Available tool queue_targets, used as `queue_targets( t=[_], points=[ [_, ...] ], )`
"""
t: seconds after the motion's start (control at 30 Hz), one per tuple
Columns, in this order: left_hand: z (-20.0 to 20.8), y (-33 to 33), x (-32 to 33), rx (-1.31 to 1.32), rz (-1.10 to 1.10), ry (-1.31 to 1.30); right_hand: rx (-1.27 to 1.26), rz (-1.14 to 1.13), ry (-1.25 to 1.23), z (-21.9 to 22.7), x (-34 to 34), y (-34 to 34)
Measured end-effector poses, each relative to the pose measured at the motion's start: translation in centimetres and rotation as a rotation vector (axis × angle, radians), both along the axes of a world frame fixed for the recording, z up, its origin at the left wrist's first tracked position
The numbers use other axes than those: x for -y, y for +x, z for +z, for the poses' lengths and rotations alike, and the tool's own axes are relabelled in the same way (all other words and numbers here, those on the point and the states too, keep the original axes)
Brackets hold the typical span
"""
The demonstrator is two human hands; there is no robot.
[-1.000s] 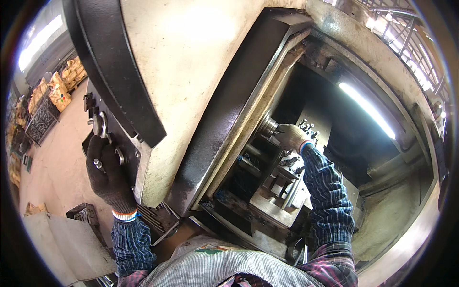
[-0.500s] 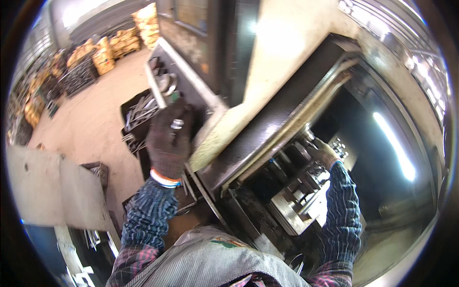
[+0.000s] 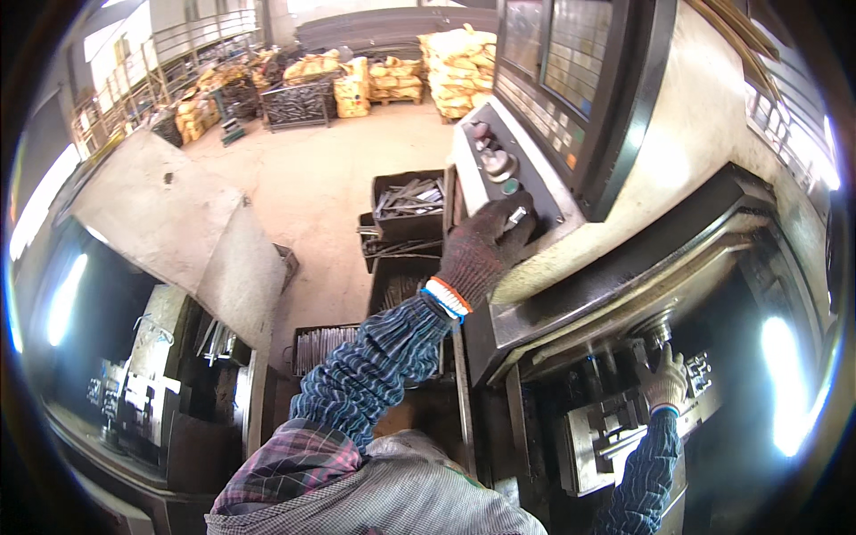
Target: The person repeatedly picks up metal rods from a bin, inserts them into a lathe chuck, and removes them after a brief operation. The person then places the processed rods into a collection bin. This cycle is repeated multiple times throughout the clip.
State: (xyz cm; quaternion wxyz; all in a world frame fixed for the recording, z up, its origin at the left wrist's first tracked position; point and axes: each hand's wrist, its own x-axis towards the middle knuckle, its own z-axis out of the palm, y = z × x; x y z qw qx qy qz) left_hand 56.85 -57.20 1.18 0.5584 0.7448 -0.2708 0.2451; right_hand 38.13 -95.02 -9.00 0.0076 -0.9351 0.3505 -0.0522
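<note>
My left hand (image 3: 489, 239), in a dark knitted glove, is at the sloping control panel (image 3: 544, 192), beside a green button (image 3: 510, 186). A small shiny metal piece (image 3: 517, 216) is held in its closed fingers. Inside the machine on the right, my right hand (image 3: 665, 382), in a pale glove, reaches up to the round metal chuck (image 3: 655, 328). Its visible fingers are stretched and apart, the tips at or just below the chuck; whether they touch it I cannot tell. Below that hand lies a metal tool block (image 3: 584, 446) with bars.
Dark bins (image 3: 408, 227) of metal bars stand left of the panel. A second machine (image 3: 134, 392) with a pale sheet cover (image 3: 169, 223) is at the left. Yellow sacks (image 3: 456, 71) and a wire cage of parts (image 3: 297, 105) line the far floor. A screen (image 3: 575, 53) rises above the panel.
The view has swung to the right, so the panel and bins sit further right and the left machine shows more. My left hand stays by the panel with the metal piece; my right hand remains near the chuck.
</note>
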Motion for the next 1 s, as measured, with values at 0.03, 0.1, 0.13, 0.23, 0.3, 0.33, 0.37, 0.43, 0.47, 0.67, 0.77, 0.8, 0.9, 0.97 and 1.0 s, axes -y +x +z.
queue_targets(
  t=[0.03, 0.1, 0.13, 0.23, 0.3, 0.33, 0.37, 0.43, 0.47, 0.67, 0.77, 0.8, 0.9, 0.97, 1.0],
  points=[
    [-0.1, -0.5, 0.0, -0.117, -0.099, -0.083, -0.004, -0.021, -0.019, -0.2, 0.1, 0.1],
    [-0.4, -2.3, -1.2, -0.187, -0.158, -0.093, -0.05, -0.074, 0.004, -0.4, -0.3, 0.2],
    [-1.1, -2.9, -1.8, -0.219, -0.141, -0.016, -0.039, -0.076, 0.006, 0.4, -0.8, -0.2],
    [-2.6, -6.5, -3.4, -0.281, -0.178, -0.119, -0.004, -0.034, -0.011, -0.1, -1.2, -0.3],
    [-1.5, -8.9, -5.3, -0.577, -0.325, -0.208, 0.063, -0.005, -0.067, -1.0, -1.3, -1.1],
    [-2.1, -9.2, -6.6, -0.563, -0.3, -0.203, 0.101, 0.037, -0.098, -1.2, -2.0, -0.5],
    [-1.9, -9.7, -7.7, -0.595, -0.319, -0.224, 0.112, 0.038, -0.052, -0.9, -3.1, -0.3],
    [-2.1, -9.8, -9.1, -0.537, -0.346, -0.22, 0.283, 0.077, 0.046, -1.0, -2.6, -1.6],
    [-1.3, -9.9, -9.7, -0.637, -0.375, -0.16, 0.411, 0.111, 0.066, -1.7, -1.2, -2.5],
    [-1.7, -11.1, -13.4, -0.228, -0.481, 0.123, 0.965, 0.802, 0.886, 6.2, -15.2, -4.9],
    [-2.4, -12.6, -15.1, -0.136, -0.513, 0.257, 0.722, 1.171, 1.035, 8.3, -24.8, -4.3],
    [-2.6, -13.1, -15.3, -0.178, -0.572, 0.292, 0.48, 1.426, 0.773, 10.2, -27.3, -3.5],
    [-3.5, -14.1, -16.1, -0.254, -0.726, 0.382, 0.442, 1.6, 0.927, 8.5, -31.8, -1.7],
    [-5.5, -14.2, -17.8, -0.228, -0.842, 0.269, 0.223, 1.532, 1.193, 7.5, -34.8, -0.7],
    [-5.6, -14.3, -19.4, -0.133, -0.817, 0.254, 0.233, 1.539, 1.247, 7.2, -36.3, -0.3]
  ],
)
